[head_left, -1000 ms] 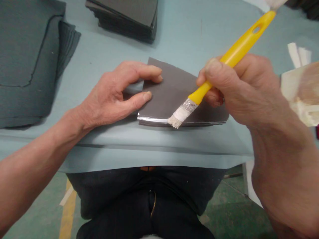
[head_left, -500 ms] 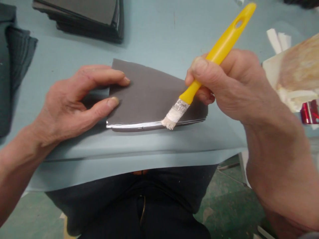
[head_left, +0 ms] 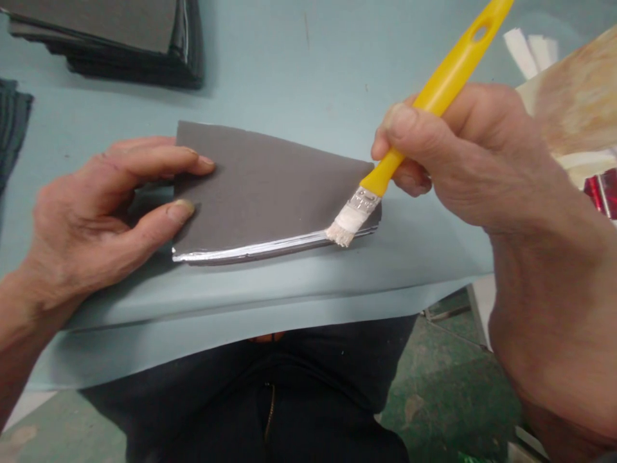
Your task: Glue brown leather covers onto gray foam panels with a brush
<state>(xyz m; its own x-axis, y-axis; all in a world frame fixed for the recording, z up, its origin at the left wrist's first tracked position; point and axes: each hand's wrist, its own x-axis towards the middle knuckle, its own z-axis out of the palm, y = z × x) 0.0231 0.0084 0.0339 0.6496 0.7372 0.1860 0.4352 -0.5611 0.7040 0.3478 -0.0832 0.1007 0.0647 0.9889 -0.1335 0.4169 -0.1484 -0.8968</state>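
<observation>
A small stack of dark grey sheets (head_left: 270, 186) lies on the pale blue table covering, its near long edge towards me. My left hand (head_left: 116, 206) holds the stack at its left end, thumb and forefinger on the top sheet; the other fingers are mostly hidden. In my right hand (head_left: 443, 148) is a paintbrush (head_left: 441, 80) with a yellow handle, slanting up to the right. Its whitish bristles touch the near edge of the stack towards the right end. Wet-looking white stuff (head_left: 245, 247) coats that edge from the left corner to the bristles.
A taller pile of dark grey sheets (head_left: 120, 38) stands at the back left, with dark folded pieces (head_left: 14, 125) at the left border. To the right are white strips (head_left: 525, 54), a brown-stained board (head_left: 578, 96) and a shiny red object (head_left: 602, 193).
The brush has slid right along the near edge, and the white coating now reaches farther right. My left hand stays at the stack's left end. The view has shifted somewhat.
</observation>
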